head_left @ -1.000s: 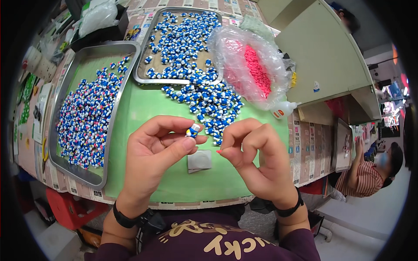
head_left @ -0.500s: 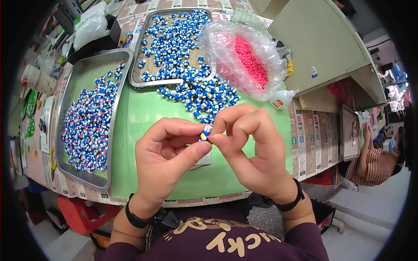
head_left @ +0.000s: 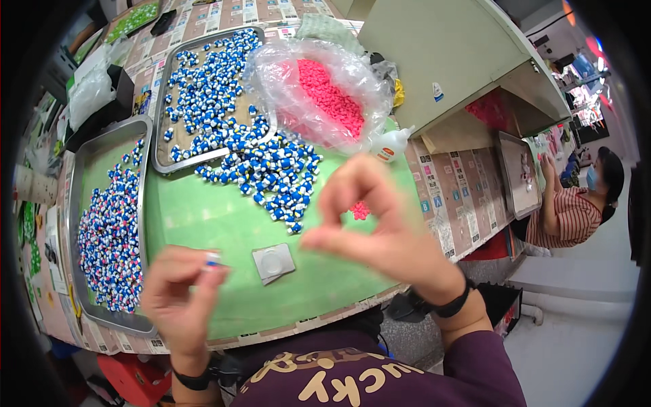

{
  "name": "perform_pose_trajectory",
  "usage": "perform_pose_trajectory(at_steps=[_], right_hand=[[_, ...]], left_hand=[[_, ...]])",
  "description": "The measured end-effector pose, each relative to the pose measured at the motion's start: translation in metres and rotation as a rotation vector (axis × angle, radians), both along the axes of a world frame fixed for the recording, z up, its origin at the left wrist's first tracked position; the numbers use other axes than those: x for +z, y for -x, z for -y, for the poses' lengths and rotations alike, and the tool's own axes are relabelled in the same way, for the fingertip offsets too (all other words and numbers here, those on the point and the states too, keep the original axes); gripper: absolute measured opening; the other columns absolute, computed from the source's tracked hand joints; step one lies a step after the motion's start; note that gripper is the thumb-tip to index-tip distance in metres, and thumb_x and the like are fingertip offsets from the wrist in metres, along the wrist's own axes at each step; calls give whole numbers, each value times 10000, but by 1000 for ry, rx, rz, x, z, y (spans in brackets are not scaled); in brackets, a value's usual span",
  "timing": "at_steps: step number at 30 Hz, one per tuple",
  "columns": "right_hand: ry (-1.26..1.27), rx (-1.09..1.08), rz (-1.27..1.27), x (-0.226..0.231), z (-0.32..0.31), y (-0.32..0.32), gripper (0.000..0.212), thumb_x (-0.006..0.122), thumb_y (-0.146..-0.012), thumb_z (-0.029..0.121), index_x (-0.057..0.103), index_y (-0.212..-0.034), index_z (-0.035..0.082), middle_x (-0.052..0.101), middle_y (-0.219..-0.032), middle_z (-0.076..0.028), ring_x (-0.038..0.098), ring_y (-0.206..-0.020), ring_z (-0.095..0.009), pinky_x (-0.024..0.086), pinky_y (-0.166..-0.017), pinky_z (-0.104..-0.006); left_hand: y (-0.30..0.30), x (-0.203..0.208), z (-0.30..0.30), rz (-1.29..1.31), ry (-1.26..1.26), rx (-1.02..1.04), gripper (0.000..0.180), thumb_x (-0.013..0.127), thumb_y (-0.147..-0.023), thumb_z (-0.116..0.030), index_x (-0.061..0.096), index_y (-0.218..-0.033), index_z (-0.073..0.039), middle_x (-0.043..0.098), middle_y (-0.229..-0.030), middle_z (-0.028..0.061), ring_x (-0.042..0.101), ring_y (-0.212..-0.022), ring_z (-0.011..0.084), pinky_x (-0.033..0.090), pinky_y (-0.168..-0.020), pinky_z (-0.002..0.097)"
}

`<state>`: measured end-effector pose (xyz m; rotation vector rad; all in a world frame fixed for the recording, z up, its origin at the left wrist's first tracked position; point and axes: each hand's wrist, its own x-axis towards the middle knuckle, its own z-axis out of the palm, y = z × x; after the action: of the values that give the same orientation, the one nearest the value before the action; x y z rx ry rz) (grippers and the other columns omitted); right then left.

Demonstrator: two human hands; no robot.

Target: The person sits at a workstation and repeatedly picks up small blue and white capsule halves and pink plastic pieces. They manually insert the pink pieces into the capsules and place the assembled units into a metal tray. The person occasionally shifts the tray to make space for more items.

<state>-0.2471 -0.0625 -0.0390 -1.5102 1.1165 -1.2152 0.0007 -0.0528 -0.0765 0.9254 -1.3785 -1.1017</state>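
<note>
My left hand point(head_left: 178, 295), at the lower left of the green mat point(head_left: 237, 315), pinches a small blue-and-white figure point(head_left: 213, 260) between thumb and fingers. Motion smears my right hand point(head_left: 390, 237), raised over the mat's right part with thumb and forefinger curled toward each other; whether they hold anything is unclear. Beside it lies a small heap of pink pieces point(head_left: 360, 210). Between the hands sits a grey square block point(head_left: 274, 263) with a round, pale disc on top. Loose blue-and-white figures point(head_left: 281, 169) spread in a pile beyond it.
At left stands a metal tray point(head_left: 144, 224) of figures with pink bits; a second tray point(head_left: 157, 122) of blue-and-white ones lies farther back. Behind the mat are a clear bag point(head_left: 271, 88) of pink pieces, a white bottle point(head_left: 391, 144) and a cabinet point(head_left: 441, 61). Another person point(head_left: 576, 210) sits at right.
My hands have parted: the left moved down and left with the figure, the right stayed farther right. The view has turned, bringing the grey block and pink heap into plain sight.
</note>
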Motion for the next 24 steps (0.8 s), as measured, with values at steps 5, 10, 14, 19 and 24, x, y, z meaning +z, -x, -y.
perform_pose_trajectory(at_steps=[5, 10, 14, 19, 24], right_hand=[[12, -235, -455, -9, 5, 59, 263, 674, -810, -33, 427, -770, 50, 528, -754, -20, 523, -735, -112, 445, -710, -257], [-54, -92, -580, -45, 1, 59, 130, 585, -750, -50, 495, -758, 44, 551, -715, -72, 571, -689, -229, 425, -670, -330], [15, -35, -707, -56, 6, 52, 111, 528, -753, -37, 487, -738, 66, 548, -698, -58, 558, -727, -270, 375, -738, -372], [98, -21, -897, -61, 11, 38, 108, 524, -763, -14, 491, -727, 83, 535, -679, -58, 542, -731, -272, 353, -742, -388], [122, -35, -998, -62, 10, 33, 91, 537, -760, 4, 495, -735, 80, 546, -685, -60, 544, -718, -276, 356, -733, -390]], left_hand=[[-95, -13, 10, 268, 101, 386, 80, 612, -891, 13, 594, -966, -6, 585, -877, 58, 569, -749, 101, 495, -673, 215], [-172, -27, 11, 639, 34, 666, 158, 657, -900, -74, 605, -1028, 4, 590, -891, 35, 561, -753, 77, 492, -684, 211], [-158, -5, 21, 841, 118, 736, 242, 652, -908, -98, 611, -1125, 2, 632, -1006, 32, 517, -726, 41, 439, -640, 176], [-45, 13, 49, 610, 68, 364, 204, 651, -881, -56, 638, -1085, -55, 613, -1065, -4, 516, -816, 47, 433, -625, 182], [3, -13, 85, 615, -18, 66, 202, 658, -815, 7, 638, -1011, -33, 609, -1006, 31, 583, -812, 118, 474, -615, 227]])
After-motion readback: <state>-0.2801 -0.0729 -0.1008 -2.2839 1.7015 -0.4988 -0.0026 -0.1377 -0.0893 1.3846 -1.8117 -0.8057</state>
